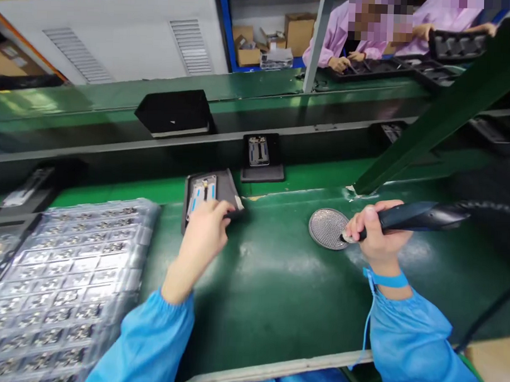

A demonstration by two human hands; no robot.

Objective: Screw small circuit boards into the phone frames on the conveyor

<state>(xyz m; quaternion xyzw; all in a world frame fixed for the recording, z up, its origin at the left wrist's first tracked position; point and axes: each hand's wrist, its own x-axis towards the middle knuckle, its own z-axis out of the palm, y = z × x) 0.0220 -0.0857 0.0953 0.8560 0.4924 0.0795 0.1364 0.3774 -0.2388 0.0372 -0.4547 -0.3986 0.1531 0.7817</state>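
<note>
My left hand [205,231] grips the near right corner of a black fixture tray [228,185] that holds a phone frame part [201,193], on the green mat. My right hand [377,234] is closed round a dark electric screwdriver [417,215] lying nearly level, its tip pointing left. The tip rests at the right edge of a round perforated metal screw dish [327,228]. A blue wrist strap [388,279] circles my right wrist.
A clear blister tray [67,285] with several small parts lies at the left. A second black fixture with a part [261,156] sits on the conveyor behind. A green diagonal beam [442,108] crosses at the right. People in pink coats work at black trays [368,69] across the line.
</note>
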